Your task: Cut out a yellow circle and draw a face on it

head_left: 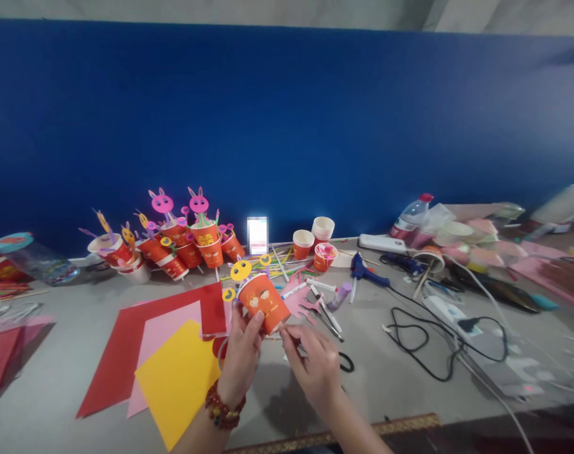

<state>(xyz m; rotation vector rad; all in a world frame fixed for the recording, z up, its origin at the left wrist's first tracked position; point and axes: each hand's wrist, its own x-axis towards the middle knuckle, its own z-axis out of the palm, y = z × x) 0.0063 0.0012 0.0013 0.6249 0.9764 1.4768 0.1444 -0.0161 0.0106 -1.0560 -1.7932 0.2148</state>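
Observation:
An orange-red paper cup (264,301) with printed cartoon faces is held tilted over the table. Out of its rim rises a yellow animal-face cutout (241,270), with smaller yellow round cutouts (265,260) on either side. My left hand (243,340) is wrapped around the cup's side, a beaded bracelet (225,405) on its wrist. At the cup's base, the fingers of my right hand (311,360) are pinched together; what lies between them is too small to make out. Behind and to the left stand several similar decorated cups (206,236) with pink and yellow faces.
Red, pink and yellow paper sheets (173,372) lie to the left. Markers (325,309), scissors and a glue stick (342,293) lie just beyond my right hand. A blue hot glue gun (369,272), black cable (410,343) and power strip (450,315) occupy the right side. A lit phone (257,236) stands at the back.

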